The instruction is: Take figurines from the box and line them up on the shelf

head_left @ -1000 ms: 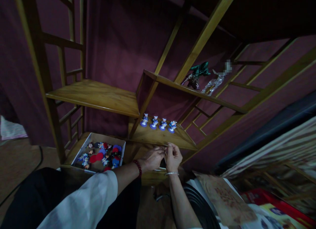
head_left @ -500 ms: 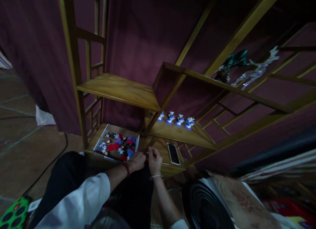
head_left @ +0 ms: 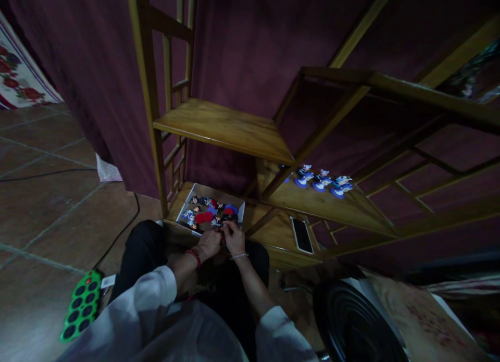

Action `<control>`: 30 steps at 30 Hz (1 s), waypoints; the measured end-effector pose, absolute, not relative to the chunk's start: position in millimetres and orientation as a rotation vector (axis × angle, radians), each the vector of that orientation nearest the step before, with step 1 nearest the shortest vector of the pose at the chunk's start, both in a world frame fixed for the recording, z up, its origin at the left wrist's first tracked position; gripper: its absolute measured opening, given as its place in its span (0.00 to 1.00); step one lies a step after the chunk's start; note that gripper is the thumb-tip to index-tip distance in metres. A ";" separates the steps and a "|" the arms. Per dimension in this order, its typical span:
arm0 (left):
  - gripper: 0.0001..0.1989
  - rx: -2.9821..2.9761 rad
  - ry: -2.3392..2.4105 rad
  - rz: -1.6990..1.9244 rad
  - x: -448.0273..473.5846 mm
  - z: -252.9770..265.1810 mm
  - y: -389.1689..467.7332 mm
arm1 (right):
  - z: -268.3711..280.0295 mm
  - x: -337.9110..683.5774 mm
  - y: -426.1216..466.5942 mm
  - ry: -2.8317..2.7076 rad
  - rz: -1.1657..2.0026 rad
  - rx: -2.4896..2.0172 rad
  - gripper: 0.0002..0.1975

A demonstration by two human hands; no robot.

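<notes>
My left hand (head_left: 210, 243), with a red bead bracelet at its wrist, is closed at the front edge of a shallow white box (head_left: 241, 216). Close against it, my right hand (head_left: 235, 240), wearing a pale bracelet, has its fingers pinched together. Between the two hands is a small dark and reddish bit, too hidden to name. Inside the box lie several small figurines and round red (head_left: 204, 217) and blue bases. On the shelf to the right, several blue-and-white figurines (head_left: 322, 181) stand upright on purple round bases.
A phone (head_left: 302, 235) lies on the low wooden shelf right of the box. Wooden shelf boards (head_left: 226, 130) and posts rise in front of a purple curtain. A green power strip (head_left: 80, 306) sits on the floor at left, a black ribbed round object (head_left: 355, 320) at lower right.
My view has turned, so the shelf and box appear further right. Both hands have shifted closer to the box and now overlap its front right corner, still close together.
</notes>
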State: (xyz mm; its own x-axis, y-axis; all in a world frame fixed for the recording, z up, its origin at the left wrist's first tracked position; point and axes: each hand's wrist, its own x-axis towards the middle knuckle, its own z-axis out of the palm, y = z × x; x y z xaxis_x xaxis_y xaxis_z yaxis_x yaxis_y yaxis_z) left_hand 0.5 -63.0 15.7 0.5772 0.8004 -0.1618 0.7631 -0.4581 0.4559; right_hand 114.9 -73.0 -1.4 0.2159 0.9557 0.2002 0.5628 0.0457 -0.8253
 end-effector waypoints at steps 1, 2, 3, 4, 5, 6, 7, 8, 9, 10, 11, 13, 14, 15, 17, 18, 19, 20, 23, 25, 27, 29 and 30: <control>0.20 2.332 1.272 0.115 -4.4 13.8 -61.2 | -6.1 112.5 -69.8 -1.467 0.584 -1.639 0.11; 0.19 2.350 1.290 0.154 -9.1 11.8 -59.0 | -10.8 110.7 -66.7 -1.478 0.585 -1.657 0.11; 0.17 2.372 1.304 0.205 -13.7 9.7 -56.6 | -15.4 109.5 -63.6 -1.487 0.579 -1.678 0.11; 0.15 2.398 1.308 0.259 -18.3 7.4 -53.8 | -19.8 109.0 -60.7 -1.494 0.571 -1.701 0.11; 0.14 2.416 1.310 0.300 -22.9 4.9 -50.9 | -24.1 109.1 -57.9 -1.502 0.564 -1.726 0.11; 0.13 2.414 1.335 0.305 -27.5 2.3 -47.8 | -28.2 109.6 -55.3 -1.510 0.559 -1.754 0.11; 0.13 2.399 1.379 0.295 -32.2 -0.4 -44.6 | -32.0 110.3 -53.1 -1.525 0.558 -1.782 0.11; 0.13 2.392 1.410 0.274 -36.8 -3.2 -41.6 | -35.4 111.2 -51.1 -1.543 0.557 -1.806 0.12; 0.13 2.385 1.435 0.250 -41.1 -5.9 -38.7 | -38.2 111.9 -49.5 -1.563 0.554 -1.830 0.12; 0.13 2.383 1.451 0.227 -45.1 -8.4 -36.1 | -40.4 112.5 -48.2 -1.581 0.548 -1.856 0.12; 0.13 2.366 1.467 0.204 -48.6 -10.8 -34.0 | -42.0 112.7 -47.1 -1.598 0.543 -1.887 0.12; 0.13 2.350 1.481 0.214 -53.6 -14.9 -31.0 | -43.4 111.9 -45.5 -1.624 0.541 -1.961 0.12; 0.13 2.347 1.481 0.229 -55.0 -16.7 -30.2 | -43.5 111.1 -44.8 -1.634 0.545 -1.995 0.12; 0.13 2.354 1.476 0.246 -55.8 -18.5 -29.8 | -43.4 110.1 -44.2 -1.643 0.551 -2.024 0.12; 0.13 2.381 1.453 0.277 -56.0 -22.3 -29.6 | -42.9 108.0 -43.0 -1.645 0.563 -2.061 0.13; 0.13 2.397 1.440 0.296 -55.8 -24.3 -29.7 | -42.7 106.9 -42.4 -1.641 0.565 -2.074 0.13; 0.13 2.412 1.430 0.316 -55.4 -26.5 -29.8 | -42.7 105.9 -41.7 -1.635 0.566 -2.087 0.14; 0.13 2.423 1.425 0.337 -55.1 -28.8 -29.8 | -42.8 105.0 -40.9 -1.629 0.564 -2.099 0.15; 0.12 2.439 1.429 0.370 -54.6 -34.4 -29.7 | -44.0 102.4 -38.5 -1.629 0.543 -2.143 0.16; 0.13 2.445 1.435 0.369 -54.4 -36.3 -29.4 | -44.7 100.8 -36.7 -1.642 0.535 -2.176 0.15; 0.13 2.447 1.444 0.366 -54.1 -36.8 -29.4 | -45.0 99.3 -35.1 -1.654 0.542 -2.200 0.14; 0.13 2.446 1.449 0.358 -53.7 -36.3 -29.7 | -44.9 97.8 -34.2 -1.652 0.546 -2.213 0.12; 0.13 2.444 1.447 0.355 -53.5 -36.0 -29.9 | -44.8 97.0 -34.1 -1.649 0.536 -2.220 0.12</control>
